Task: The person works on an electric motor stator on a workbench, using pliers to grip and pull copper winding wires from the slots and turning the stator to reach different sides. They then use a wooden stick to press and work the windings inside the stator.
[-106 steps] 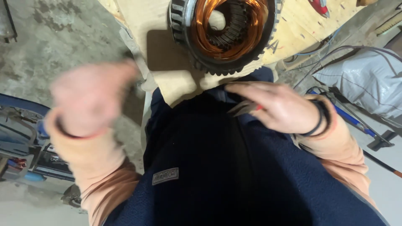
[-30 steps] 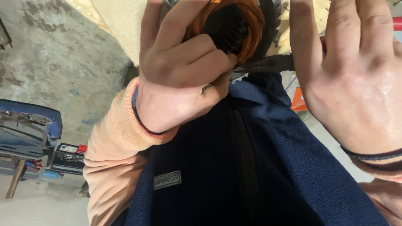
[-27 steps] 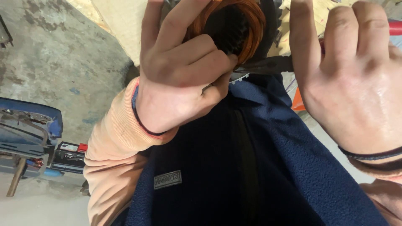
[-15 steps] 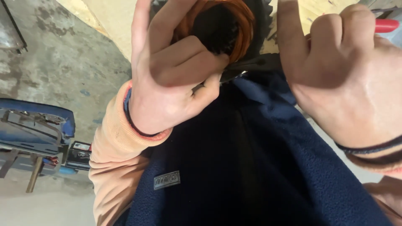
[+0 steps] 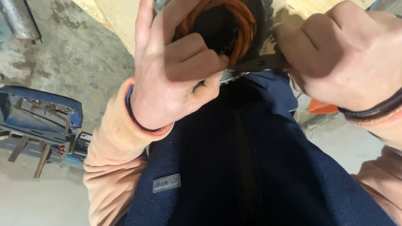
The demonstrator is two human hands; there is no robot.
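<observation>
Left hand [image 5: 167,79] on stator [image 5: 228,25], right hand [image 5: 347,54] beside, pliers [image 5: 255,65] between

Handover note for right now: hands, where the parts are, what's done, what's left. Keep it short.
Left hand: fingers curled into the bore of the motor stator, thumb by its lower rim.
Right hand: shut on dark pliers, whose tips reach to the stator's rim near the left fingers.
Stator: at the near edge of the wooden board, copper winding in place.
Done: both hands set, pliers at the winding's edge.
Left: no wire visibly pulled or cut; the tips' grip is hidden.
</observation>
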